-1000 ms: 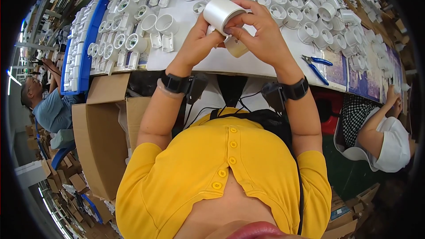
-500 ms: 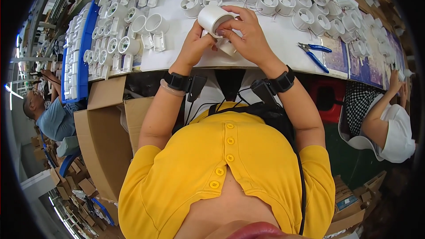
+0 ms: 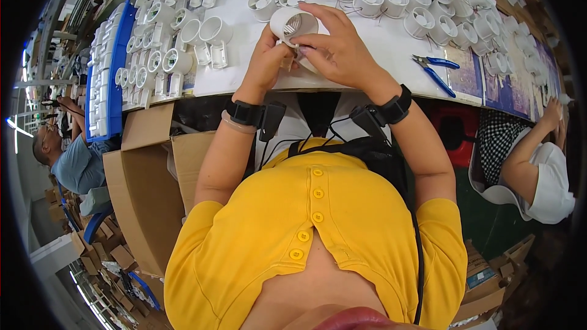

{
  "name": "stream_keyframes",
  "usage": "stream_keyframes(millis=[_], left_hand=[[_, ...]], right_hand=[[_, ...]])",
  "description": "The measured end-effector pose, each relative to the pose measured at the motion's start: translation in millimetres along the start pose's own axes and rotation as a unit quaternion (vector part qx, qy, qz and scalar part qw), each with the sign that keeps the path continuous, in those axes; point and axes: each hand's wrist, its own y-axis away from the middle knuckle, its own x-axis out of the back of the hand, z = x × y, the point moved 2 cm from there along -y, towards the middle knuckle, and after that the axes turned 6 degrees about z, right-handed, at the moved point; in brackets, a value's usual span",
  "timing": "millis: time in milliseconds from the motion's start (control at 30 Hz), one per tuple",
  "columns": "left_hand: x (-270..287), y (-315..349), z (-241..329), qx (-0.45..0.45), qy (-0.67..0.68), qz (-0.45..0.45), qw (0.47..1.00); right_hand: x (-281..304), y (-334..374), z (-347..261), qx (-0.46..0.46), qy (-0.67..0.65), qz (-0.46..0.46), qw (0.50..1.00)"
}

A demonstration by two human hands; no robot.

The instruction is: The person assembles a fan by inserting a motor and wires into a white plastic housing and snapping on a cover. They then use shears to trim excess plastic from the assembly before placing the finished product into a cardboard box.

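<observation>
Housing of round, hollow white plastic (image 3: 278, 23), gripped by left hand (image 3: 266, 66) and right hand (image 3: 347, 54) above the near edge of the table

The housing sits tilted in the person's grasp, its open end toward the right hand, slats showing inside. Left fingers curl about its lower left side; right fingers pinch the rim, one reaching over the far side, others closed near the bottom. A paler piece hangs below, mostly covered; whether it is attached, I cannot tell.

A slip looks the likeliest trouble: smooth, curved plastic held partly by fingertips, over the white-topped table (image 3: 382, 55) and near its front edge, could drop and roll off. Twisting unevenly could bend a thin part hidden under the fingers.

Blue-handled metal cutters (image 3: 438, 82) lie toward the near edge, right of the right forearm; a careless sweep could knock them down. Along the far edge crowd white cylindrical fan units with thin wires (image 3: 370, 1), which a reaching sleeve or finger might snag. Toward the left edge, white cups with rectangular brackets (image 3: 216, 32) stand close together, so one nudge could topple several.
</observation>
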Motion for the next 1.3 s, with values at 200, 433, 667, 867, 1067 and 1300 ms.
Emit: stream_keyframes(millis=[200, 433, 667, 867, 1067, 1300], left_hand=[[1, 0, 6, 0.009, -0.020, 0.003, 1.000], [-2, 7, 14, -0.009, -0.006, -0.042, 0.999], [5, 2, 3, 0.001, 0.013, -0.054, 0.998], [5, 2, -1, 0.032, 0.072, -0.056, 0.995], [2, 5, 2, 0.080, 0.111, -0.043, 0.990], [6, -1, -11, 0.087, 0.140, -0.020, 0.986]], right_hand=[[-3, -2, 10, 0.027, 0.021, 0.013, 0.999], [-1, 0, 17, -0.004, 0.008, 0.017, 1.000], [-3, 1, 25, -0.044, -0.043, -0.027, 0.998], [-7, 4, 31, -0.104, -0.122, -0.048, 0.986], [-7, 0, 31, -0.039, -0.077, -0.041, 0.995], [-15, 8, 33, -0.084, -0.124, 0.000, 0.989]])
